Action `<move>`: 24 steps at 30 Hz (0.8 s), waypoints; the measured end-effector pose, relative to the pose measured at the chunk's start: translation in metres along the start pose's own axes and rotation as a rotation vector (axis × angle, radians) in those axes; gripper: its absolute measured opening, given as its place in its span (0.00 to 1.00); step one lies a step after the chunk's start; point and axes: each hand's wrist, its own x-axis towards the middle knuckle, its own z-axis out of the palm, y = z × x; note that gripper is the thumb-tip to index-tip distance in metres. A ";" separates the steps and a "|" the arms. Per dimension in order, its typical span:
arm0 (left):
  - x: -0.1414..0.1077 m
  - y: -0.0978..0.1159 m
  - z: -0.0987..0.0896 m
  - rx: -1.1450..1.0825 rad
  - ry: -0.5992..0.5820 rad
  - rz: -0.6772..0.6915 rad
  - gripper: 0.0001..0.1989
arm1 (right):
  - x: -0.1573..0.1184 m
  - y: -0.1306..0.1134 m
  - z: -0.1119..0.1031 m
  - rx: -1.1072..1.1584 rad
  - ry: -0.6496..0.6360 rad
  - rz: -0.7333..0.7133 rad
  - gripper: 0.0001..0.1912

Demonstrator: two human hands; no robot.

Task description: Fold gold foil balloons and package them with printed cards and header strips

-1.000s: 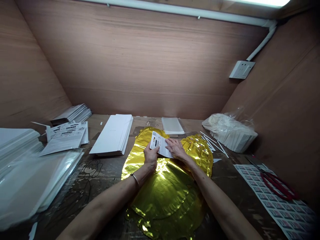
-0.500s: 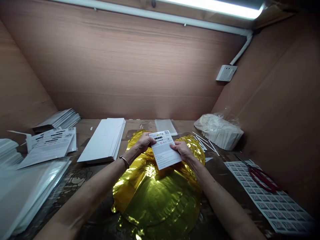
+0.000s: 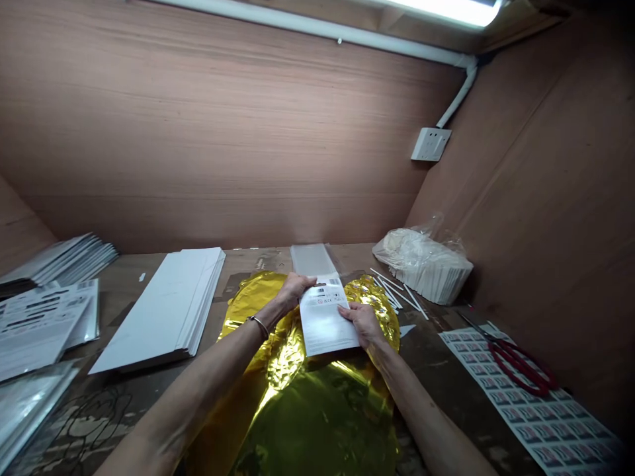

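A white printed card (image 3: 325, 327) with a hang hole near its top is held in front of me, above a large shiny gold foil balloon (image 3: 317, 416). My left hand (image 3: 294, 291) is closed on the card's upper left corner, a bracelet on that wrist. Thumb on top, my right hand (image 3: 364, 322) pinches the card's right edge. The gold foil lies crinkled beneath both forearms. Just behind the card is a stack of clear plastic sleeves (image 3: 312, 260), partly covered by it.
To the left lie a stack of white card (image 3: 163, 304), printed cards (image 3: 44, 320) and clear bags (image 3: 30, 403). On the right are white sticks (image 3: 397, 291), a plastic-wrapped bundle (image 3: 426, 264), red-handled scissors (image 3: 520, 367) and a sticker sheet (image 3: 536, 413).
My view has turned slightly to the right. The card has come lower and tilts differently, its far end now near the clear sleeves. Both hands still hold it.
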 end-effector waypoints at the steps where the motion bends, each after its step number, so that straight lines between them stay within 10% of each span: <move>1: 0.008 0.004 0.000 0.079 -0.020 0.006 0.15 | 0.002 -0.003 -0.003 0.029 0.027 -0.007 0.05; 6: 0.061 0.010 -0.006 0.783 -0.061 0.475 0.17 | 0.012 -0.013 -0.021 0.136 0.220 -0.053 0.06; 10: 0.090 -0.015 -0.013 1.201 -0.280 0.491 0.22 | 0.016 -0.011 -0.027 0.152 0.236 -0.046 0.08; 24: 0.096 -0.016 -0.008 1.168 -0.102 0.427 0.16 | 0.010 -0.007 -0.017 0.138 0.183 0.002 0.12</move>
